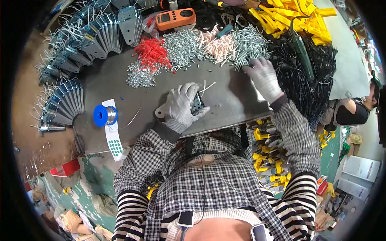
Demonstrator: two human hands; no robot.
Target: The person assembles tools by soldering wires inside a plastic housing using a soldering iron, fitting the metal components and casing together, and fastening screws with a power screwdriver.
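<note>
Just past the near edge of the table (237,114), the gloved left hand (181,105) is closed around a metal bracket (197,105), palm over it and thumb along its right side. A rounded end with a hole pokes out to the left of the glove, and white wires (208,86) stick out past the fingertips. The bracket looks stiff and light enough for one hand, probably slick on its flat faces; its long edges should give the surest hold, and the thin wires are likely its delicate part. The glove hides most of its middle.

Left of that hand is a blue spool (105,115) of silvery wire.

Farther out and well apart, the gloved right hand (263,78) is at the near edge of a heap of screws (249,44); whether its bunched fingertips pinch anything cannot be made out. Left of the screws lie small pale pink pieces (221,46). Beyond both hands are an orange handheld meter (175,19) and yellow plastic parts (289,18), the latter cut off by the top of the view.
</note>
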